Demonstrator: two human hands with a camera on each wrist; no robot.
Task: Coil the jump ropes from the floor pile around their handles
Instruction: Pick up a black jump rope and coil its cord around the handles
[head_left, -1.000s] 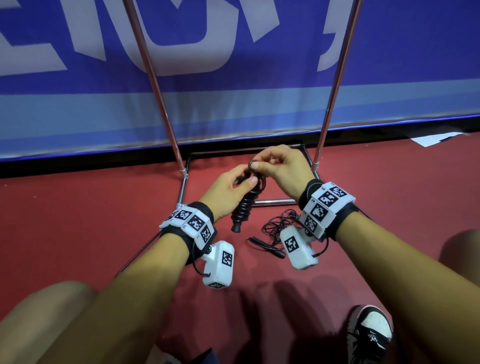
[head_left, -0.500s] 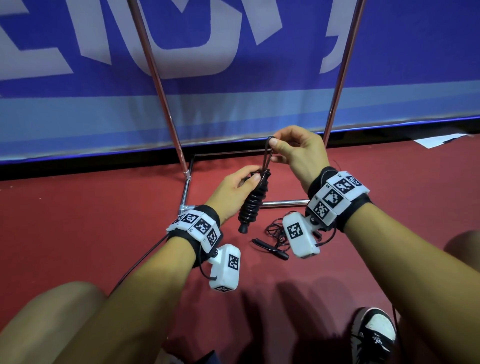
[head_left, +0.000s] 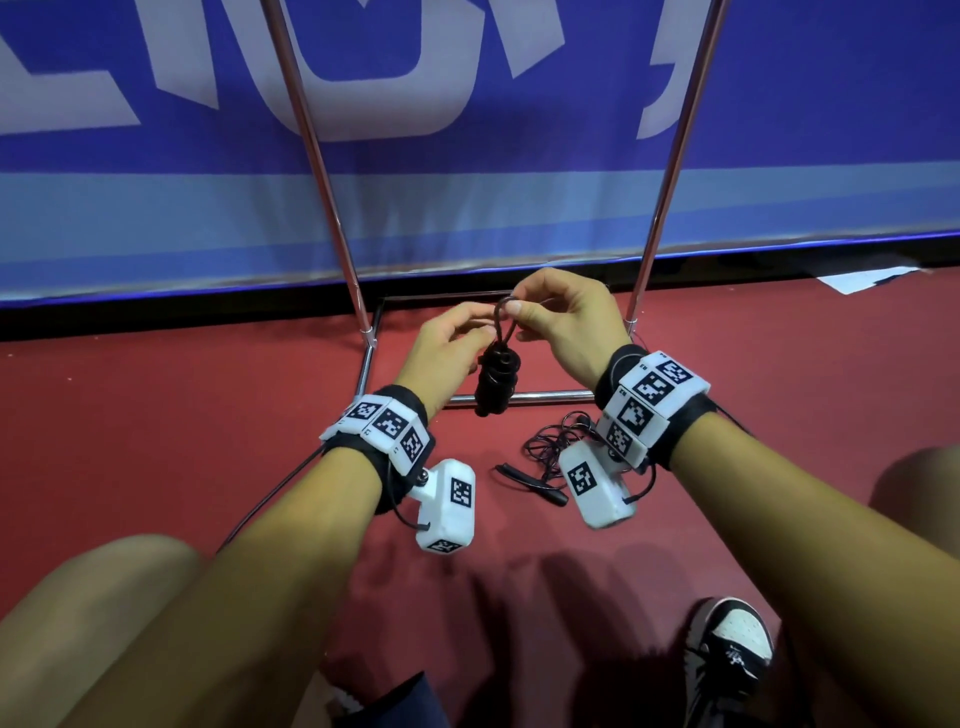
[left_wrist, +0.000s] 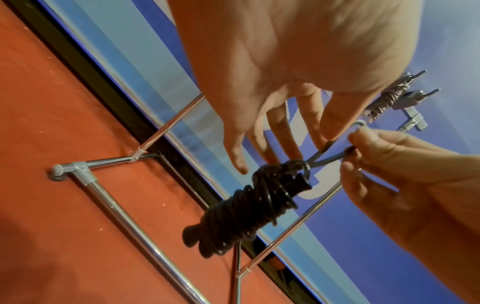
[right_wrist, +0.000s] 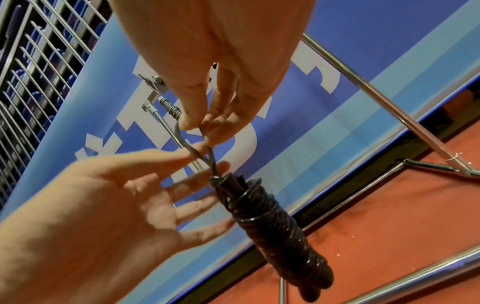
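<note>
A black jump rope wound tightly round its handles hangs upright as a bundle above the red floor. A short loop of rope sticks out of its top. My right hand pinches that loop between thumb and fingertips and carries the bundle. My left hand is beside the bundle's top with its fingers straight and spread, their tips touching the base of the loop. A second black jump rope lies tangled on the floor below my right wrist, one handle pointing left.
A chrome rack stands just behind my hands, with floor bars and two slanted poles. A blue banner closes off the back. Something coil-wound hangs at the rack's top. My shoe is at lower right.
My left hand has let go of the bundle and spread its fingers. My right hand has drawn the loop upward, and the bundle now hangs from it.
</note>
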